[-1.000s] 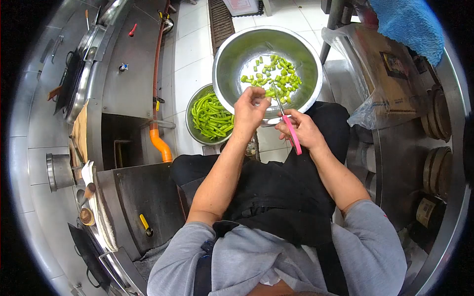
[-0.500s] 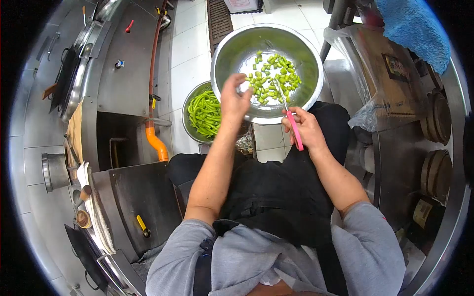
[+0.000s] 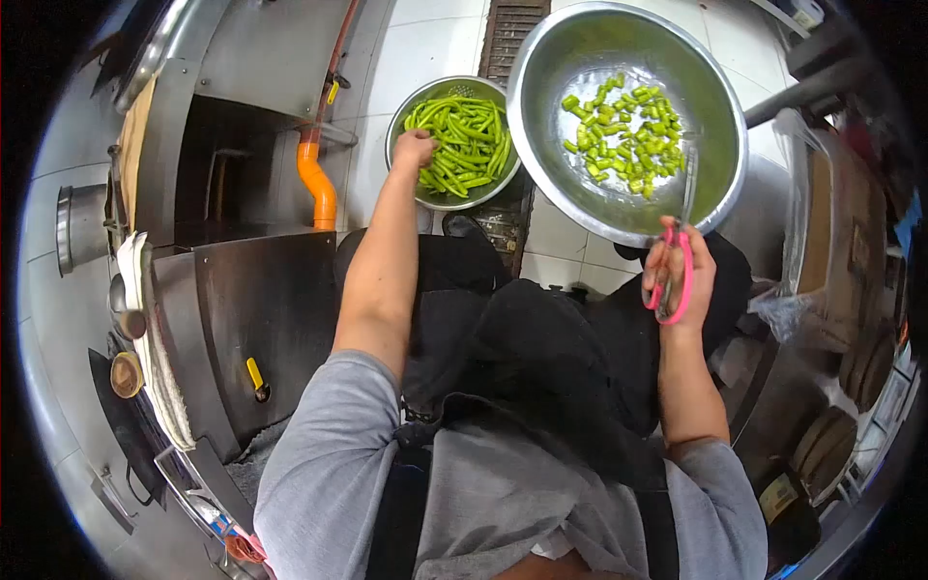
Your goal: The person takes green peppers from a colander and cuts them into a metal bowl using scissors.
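Observation:
My left hand point(image 3: 415, 150) is at the left edge of the colander point(image 3: 394, 126), touching the long green peppers or beans point(image 3: 469, 145) heaped in it. Its fingers are mostly hidden, so its grip cannot be made out. Pink-handled scissors point(image 3: 686, 275) are in my right hand point(image 3: 698, 280), blades pointing up over the near right rim of the large steel bowl point(image 3: 527, 145). Short cut green pieces point(image 3: 633, 135) lie spread on the bottom of that bowl.
Left of my legs stand a steel cabinet point(image 3: 271, 329) with a yellow-handled valve point(image 3: 256, 375) and an orange pipe point(image 3: 316, 179). A floor grate point(image 3: 507, 39) runs behind the bowls. At the right is a plastic-wrapped cardboard box point(image 3: 841, 232).
My left hand has moved from the large bowl to the colander on the left. My right hand has drawn back to the right with the scissors. The view has shifted.

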The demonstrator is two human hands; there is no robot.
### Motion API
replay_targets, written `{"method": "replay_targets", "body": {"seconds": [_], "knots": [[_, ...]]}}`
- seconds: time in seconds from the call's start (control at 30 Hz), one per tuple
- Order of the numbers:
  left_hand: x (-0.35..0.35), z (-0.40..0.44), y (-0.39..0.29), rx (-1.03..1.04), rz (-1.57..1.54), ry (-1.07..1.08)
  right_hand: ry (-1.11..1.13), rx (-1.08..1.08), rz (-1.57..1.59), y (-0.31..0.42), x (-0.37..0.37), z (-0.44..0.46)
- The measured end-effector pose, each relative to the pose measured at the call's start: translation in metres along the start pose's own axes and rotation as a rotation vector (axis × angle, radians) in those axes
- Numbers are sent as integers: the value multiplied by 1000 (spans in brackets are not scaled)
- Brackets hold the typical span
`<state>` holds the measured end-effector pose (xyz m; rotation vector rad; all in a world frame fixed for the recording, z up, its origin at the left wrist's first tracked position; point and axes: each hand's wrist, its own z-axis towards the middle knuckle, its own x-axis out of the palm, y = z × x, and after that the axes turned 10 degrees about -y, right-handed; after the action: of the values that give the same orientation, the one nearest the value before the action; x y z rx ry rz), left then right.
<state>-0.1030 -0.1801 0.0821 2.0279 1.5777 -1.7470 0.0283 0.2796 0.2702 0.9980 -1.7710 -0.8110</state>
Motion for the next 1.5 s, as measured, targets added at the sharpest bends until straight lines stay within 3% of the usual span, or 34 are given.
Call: {"method": "replay_targets", "body": {"seconds": [0.13,0.2,0.3,0.43,0.77,0.83,0.9,0.97,1.1,1.17,1.33,1.5], "knots": [[51,37,68,-227,129,95,-58,-28,-48,-3,2,7],[61,32,84,-48,578,73,-141,-6,-5,1,12,10],[74,33,99,-200,310,-88,-182,-88,-107,-2,11,15],[85,54,88,-226,218,-241,-185,-98,-94,-2,10,13],[88,75,78,-288,312,-297,-183,-77,-106,-2,14,17],[81,66,83,-355,310,-174,-167,-85,-83,0,15,16],[70,38,85,-323,115,-128,-148,-36,-87,1,13,14],[61,-2,62,-652,-603,-137,-60,-70,21,0,10,13],[33,-66,36,-650,-906,-122,-11,25,-35,1,2,6],[16,-94,23,-649,-1137,-125,61,-44,-52,-4,-2,4],[-33,-129,4,-565,-1148,-127,102,-62,-114,-3,-6,-5],[-72,-156,-15,-446,-923,-150,121,-105,-242,-5,-7,-6]]}}
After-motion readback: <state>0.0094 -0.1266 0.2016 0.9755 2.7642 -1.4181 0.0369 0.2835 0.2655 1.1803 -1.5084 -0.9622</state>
